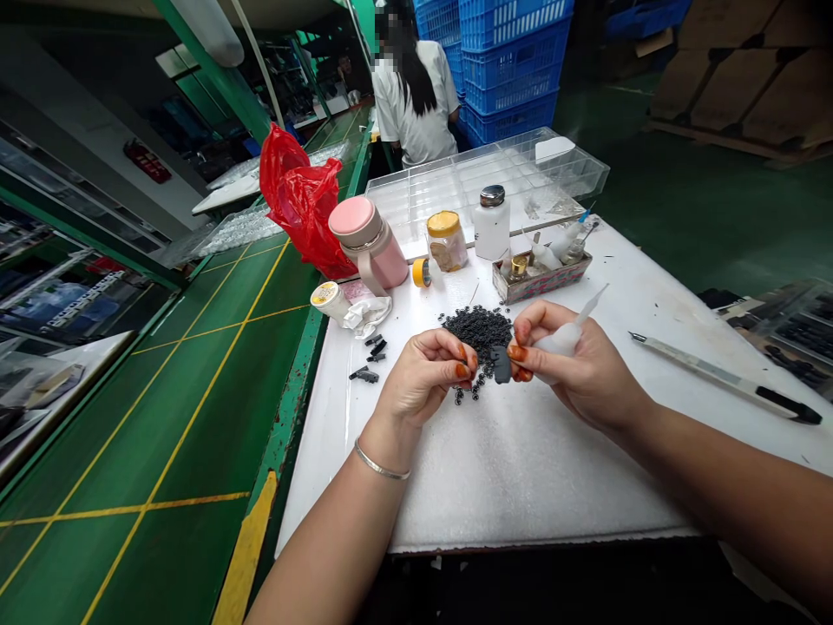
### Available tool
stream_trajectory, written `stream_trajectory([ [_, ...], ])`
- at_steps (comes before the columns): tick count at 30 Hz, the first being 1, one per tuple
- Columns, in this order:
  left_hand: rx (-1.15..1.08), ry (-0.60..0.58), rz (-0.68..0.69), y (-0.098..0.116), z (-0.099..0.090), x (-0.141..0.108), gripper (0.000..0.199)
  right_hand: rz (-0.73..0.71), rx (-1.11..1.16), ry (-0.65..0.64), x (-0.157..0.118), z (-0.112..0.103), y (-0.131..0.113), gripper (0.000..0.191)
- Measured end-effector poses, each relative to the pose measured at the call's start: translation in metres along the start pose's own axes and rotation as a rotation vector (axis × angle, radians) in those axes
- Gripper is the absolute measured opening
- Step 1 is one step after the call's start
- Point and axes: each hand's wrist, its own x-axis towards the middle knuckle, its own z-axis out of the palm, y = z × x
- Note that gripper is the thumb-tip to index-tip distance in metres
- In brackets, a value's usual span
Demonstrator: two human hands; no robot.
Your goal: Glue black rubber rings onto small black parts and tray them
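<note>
Hands at a white foam-topped table (521, 486). The left hand (429, 373) is closed in a pinch, anything between its fingertips being too small to tell. The right hand (579, 369) grips a flat dark-grey piece (501, 365) at its fingertips, over the near side of a heap of small black rings (478, 325), and a translucent white squeeze bottle (565, 338) with a pointed nozzle. Both hands partly hide the heap.

Directly behind the heap stands a patterned open box (543, 282) of small bottles. Farther back is a clear compartmented tray (455, 187), with a white metal-capped bottle (492, 227) and a yellow-lidded jar (446, 243) before it.

Left of these are a yellow tape roll (422, 273), a pink lidded mug (374, 247), a red plastic bag (303, 204), a small white tub (329, 299) and a crumpled tissue (368, 316); a black-and-white pen-shaped tool (722, 376) lies right.

Counts: one each of box, tray, jar, tape roll, mug, bag, tub, tissue and tool; two white bottles, one held; several black clip-like parts (376, 349), overlapping; rings too numerous to count.
</note>
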Motion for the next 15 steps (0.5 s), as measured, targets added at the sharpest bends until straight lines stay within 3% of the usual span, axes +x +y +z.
stream_trajectory([
  [5, -0.022, -0.07, -0.013, -0.0017, -0.0044, -0.0002, 0.023, -0.018, 0.038, -0.027, 0.001, -0.0008, 0.0013, 0.022],
  [15, -0.052, -0.082, -0.018, -0.007, -0.0016, 0.0008, 0.022, -0.008, 0.082, -0.079, -0.0024, 0.0023, 0.0012, 0.019],
])
